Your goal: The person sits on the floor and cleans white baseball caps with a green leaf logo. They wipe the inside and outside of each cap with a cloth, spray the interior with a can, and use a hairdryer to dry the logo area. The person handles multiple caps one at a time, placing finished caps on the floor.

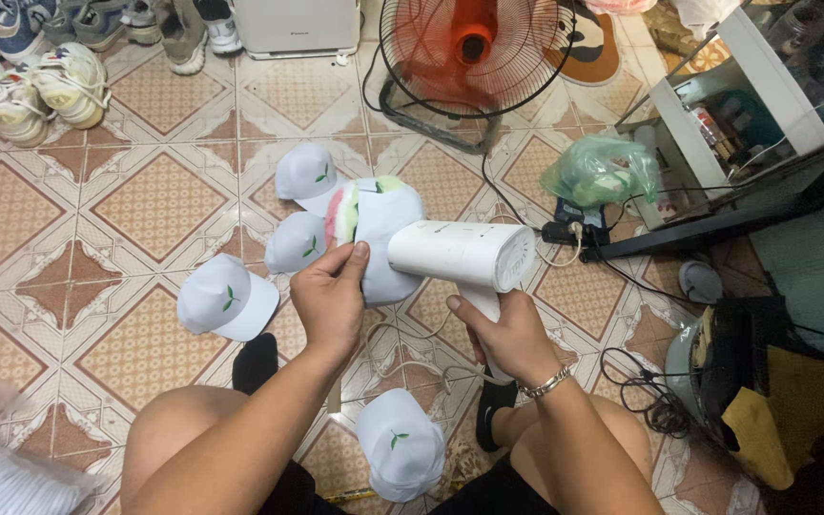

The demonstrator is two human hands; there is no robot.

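My left hand (pixel 332 298) grips a white cap (pixel 385 229) stretched over a rounded form with pink and green stripes showing at its left side. My right hand (pixel 510 336) holds the handle of a white handheld steamer (pixel 462 255), whose barrel points left against the cap. Three more white caps with a small green leaf mark lie on the tiled floor to the left (pixel 226 298), (pixel 296 242), (pixel 305 172). Another such cap (pixel 400 443) rests between my knees.
A standing fan (pixel 474 43) with an orange hub sits ahead. A green plastic bag (pixel 601 170), power strip and cables (pixel 574 233) lie right, beside a white shelf (pixel 708 105). Several shoes (pixel 40 91) line the far left. A dark bag (pixel 765 381) is at right.
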